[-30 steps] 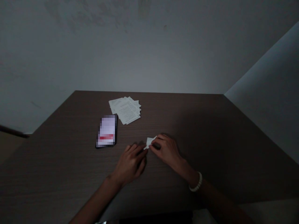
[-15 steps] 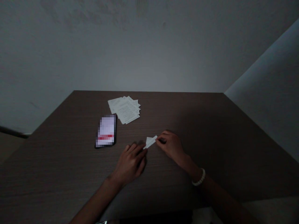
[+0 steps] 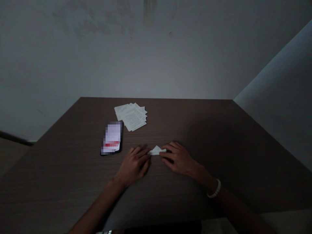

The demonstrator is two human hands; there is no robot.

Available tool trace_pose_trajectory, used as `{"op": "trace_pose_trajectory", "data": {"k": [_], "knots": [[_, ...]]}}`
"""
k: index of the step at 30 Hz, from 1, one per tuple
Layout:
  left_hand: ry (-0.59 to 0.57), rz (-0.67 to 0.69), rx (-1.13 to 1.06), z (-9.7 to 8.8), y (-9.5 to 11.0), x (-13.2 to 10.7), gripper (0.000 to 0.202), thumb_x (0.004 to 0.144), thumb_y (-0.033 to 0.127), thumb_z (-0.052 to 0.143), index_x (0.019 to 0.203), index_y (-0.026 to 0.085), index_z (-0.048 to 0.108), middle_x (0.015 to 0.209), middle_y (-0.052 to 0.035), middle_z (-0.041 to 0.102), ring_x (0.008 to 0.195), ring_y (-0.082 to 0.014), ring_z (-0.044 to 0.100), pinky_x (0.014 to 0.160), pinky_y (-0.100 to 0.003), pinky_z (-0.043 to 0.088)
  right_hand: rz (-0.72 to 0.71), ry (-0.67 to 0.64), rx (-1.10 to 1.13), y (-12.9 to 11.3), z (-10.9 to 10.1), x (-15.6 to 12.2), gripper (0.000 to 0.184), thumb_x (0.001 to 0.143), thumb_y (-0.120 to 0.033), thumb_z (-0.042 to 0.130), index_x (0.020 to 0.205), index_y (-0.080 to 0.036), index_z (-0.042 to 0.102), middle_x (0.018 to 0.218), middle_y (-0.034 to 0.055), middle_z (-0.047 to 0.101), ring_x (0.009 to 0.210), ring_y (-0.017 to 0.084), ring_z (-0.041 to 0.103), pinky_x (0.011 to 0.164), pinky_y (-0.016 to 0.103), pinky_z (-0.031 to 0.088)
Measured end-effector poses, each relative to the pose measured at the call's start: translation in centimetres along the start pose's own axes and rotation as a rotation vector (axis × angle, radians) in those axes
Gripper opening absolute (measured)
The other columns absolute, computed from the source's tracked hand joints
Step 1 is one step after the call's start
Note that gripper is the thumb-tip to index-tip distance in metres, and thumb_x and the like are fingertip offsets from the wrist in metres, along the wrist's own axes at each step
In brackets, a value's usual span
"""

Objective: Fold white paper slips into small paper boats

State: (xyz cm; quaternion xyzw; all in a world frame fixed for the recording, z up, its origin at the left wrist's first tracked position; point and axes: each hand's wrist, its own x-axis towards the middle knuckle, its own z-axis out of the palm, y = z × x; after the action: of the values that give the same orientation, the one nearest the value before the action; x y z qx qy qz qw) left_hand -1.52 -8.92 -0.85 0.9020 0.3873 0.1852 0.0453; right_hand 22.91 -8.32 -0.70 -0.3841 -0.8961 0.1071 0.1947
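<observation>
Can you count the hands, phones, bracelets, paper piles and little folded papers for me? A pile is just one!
Left hand and right hand: 2
Phone: 1
Bracelet: 1
Paper pile: 1
Little folded paper: 1
Total: 6

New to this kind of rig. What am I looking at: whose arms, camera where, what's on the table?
No robot here: those are a person's bare left hand and right hand, the right wrist wearing a pale bracelet. The camera sits on that person's head, looking forward and down. Both hands have fingers on a small folded paper, one at each end; pinched or just pressed, I can't tell. Beyond them on the dark table lie a loose stack of printed sheets and, left of it and nearer, a phone with its screen pixelated.
</observation>
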Motion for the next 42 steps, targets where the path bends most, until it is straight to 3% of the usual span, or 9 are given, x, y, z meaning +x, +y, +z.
{"op": "trace_pose_trajectory", "data": {"k": [4, 7, 22, 31, 36, 42], "knots": [[0.052, -0.142, 0.019, 0.7, 0.2, 1.2, 0.019, 0.090, 0.033, 0.054, 0.088, 0.018, 0.065, 0.124, -0.0088, 0.063, 0.107, -0.0284, 0.052, 0.085, -0.045, 0.042, -0.023, -0.023, -0.010, -1.0, -0.1, -0.3, 0.027, 0.090, -0.029, 0.057, 0.115, -0.026, 0.065, 0.116, 0.0075, 0.061, 0.106, 0.023, 0.051, 0.092, 0.042, 0.041], [0.082, -0.226, 0.022, 1.1, 0.7, 1.9, 0.017, 0.087, 0.035, 0.058, 0.089, 0.018, 0.063, 0.125, -0.0093, 0.061, 0.110, -0.0293, 0.051, 0.087, -0.046, 0.042, -0.016, -0.040, -0.038, -1.3, -0.2, -0.4, 0.029, 0.091, -0.031, 0.055, 0.118, -0.026, 0.063, 0.117, 0.0085, 0.060, 0.106, 0.024, 0.051, 0.092, 0.043, 0.040], [0.133, -0.420, -0.045, 1.1, 0.5, 1.9, 0.012, 0.081, 0.031, 0.060, 0.080, 0.019, 0.062, 0.118, -0.0077, 0.060, 0.105, -0.0291, 0.048, 0.087, -0.048, 0.041, -0.011, -0.051, -0.005, -1.2, -0.3, -0.5, 0.027, 0.091, -0.031, 0.056, 0.116, -0.027, 0.064, 0.118, 0.0072, 0.059, 0.109, 0.024, 0.050, 0.094, 0.043, 0.039], [0.209, -0.378, -0.065, 1.0, -1.5, 1.0, 0.013, 0.087, 0.023, 0.052, 0.090, 0.019, 0.065, 0.111, -0.0084, 0.062, 0.101, -0.0263, 0.052, 0.089, -0.046, 0.043, 0.006, -0.038, 0.015, -1.2, -0.3, -0.4, 0.024, 0.090, -0.031, 0.057, 0.112, -0.027, 0.067, 0.113, 0.0068, 0.060, 0.103, 0.023, 0.050, 0.090, 0.041, 0.040], [0.067, -0.241, -0.095, 0.7, -0.6, 1.2, 0.032, 0.091, 0.030, 0.052, 0.120, 0.021, 0.058, 0.125, -0.0094, 0.056, 0.109, -0.0267, 0.049, 0.091, -0.045, 0.042, 0.021, -0.029, 0.031, -1.2, -0.4, -0.3, 0.023, 0.089, -0.030, 0.059, 0.110, -0.029, 0.068, 0.113, 0.0055, 0.059, 0.104, 0.022, 0.050, 0.092, 0.041, 0.040], [0.051, -0.202, -0.159, 0.8, -0.1, 1.8, 0.017, 0.088, 0.027, 0.055, 0.101, 0.020, 0.065, 0.114, -0.0087, 0.060, 0.107, -0.0260, 0.049, 0.088, -0.044, 0.042, 0.057, 0.035, 0.081, -0.4, -0.2, 0.0, 0.017, 0.087, -0.028, 0.062, 0.102, -0.028, 0.071, 0.106, 0.0040, 0.062, 0.100, 0.020, 0.053, 0.089, 0.038, 0.042]]}}
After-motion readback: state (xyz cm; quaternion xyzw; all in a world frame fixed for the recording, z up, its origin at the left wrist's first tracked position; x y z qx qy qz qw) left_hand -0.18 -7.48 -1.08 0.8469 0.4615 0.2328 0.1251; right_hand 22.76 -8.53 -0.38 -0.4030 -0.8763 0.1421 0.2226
